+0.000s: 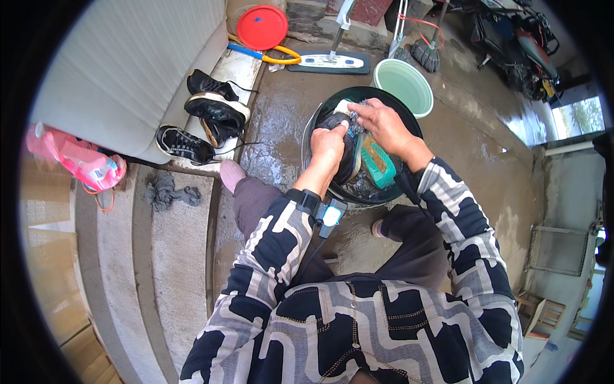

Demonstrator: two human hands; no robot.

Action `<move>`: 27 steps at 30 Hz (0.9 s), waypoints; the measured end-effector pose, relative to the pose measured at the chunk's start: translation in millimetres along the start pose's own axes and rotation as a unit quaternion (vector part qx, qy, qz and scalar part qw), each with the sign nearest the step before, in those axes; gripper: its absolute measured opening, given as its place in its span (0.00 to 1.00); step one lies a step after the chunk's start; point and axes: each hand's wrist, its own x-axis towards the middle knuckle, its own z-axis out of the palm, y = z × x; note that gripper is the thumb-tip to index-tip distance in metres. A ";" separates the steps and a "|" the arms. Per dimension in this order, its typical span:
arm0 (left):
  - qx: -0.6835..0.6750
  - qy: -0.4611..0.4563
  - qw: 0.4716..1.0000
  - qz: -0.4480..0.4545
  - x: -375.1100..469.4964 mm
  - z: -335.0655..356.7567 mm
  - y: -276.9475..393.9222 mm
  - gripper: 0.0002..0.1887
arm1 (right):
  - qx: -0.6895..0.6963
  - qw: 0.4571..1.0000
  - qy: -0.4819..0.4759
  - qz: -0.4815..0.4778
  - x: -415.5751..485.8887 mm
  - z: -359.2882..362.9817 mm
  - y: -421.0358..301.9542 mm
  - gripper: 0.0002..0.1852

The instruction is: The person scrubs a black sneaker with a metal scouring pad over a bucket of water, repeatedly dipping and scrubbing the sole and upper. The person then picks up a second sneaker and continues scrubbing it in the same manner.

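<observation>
A dark bucket (416, 126) stands on the wet floor before me. Inside it, my left hand (329, 146) grips a dark shoe (346, 165) with a pale sole edge. My right hand (383, 122) presses a grey scouring pad (356, 126) against the shoe near its whitish end (342, 106). Beside that shoe, a teal scrubbing brush (379, 163) with tan bristles lies bristle side up in the bucket. The water around them is dark, and the lower part of the shoe is partly hidden.
A pale green bucket (403, 86) stands just behind. Several black shoes (218, 117) sit on the ledge at left. Near them are a grey rag (171, 191) on the step and a pink bag (76, 156). A flat mop (331, 62), broom (426, 55) and motorcycle (518, 53) are farther back.
</observation>
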 end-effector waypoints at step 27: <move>-0.252 0.065 0.954 -0.147 -6.3 -0.4 26.1 0.22 | 0.093 0.853 -0.436 0.272 30.3 103.3 83.7 0.23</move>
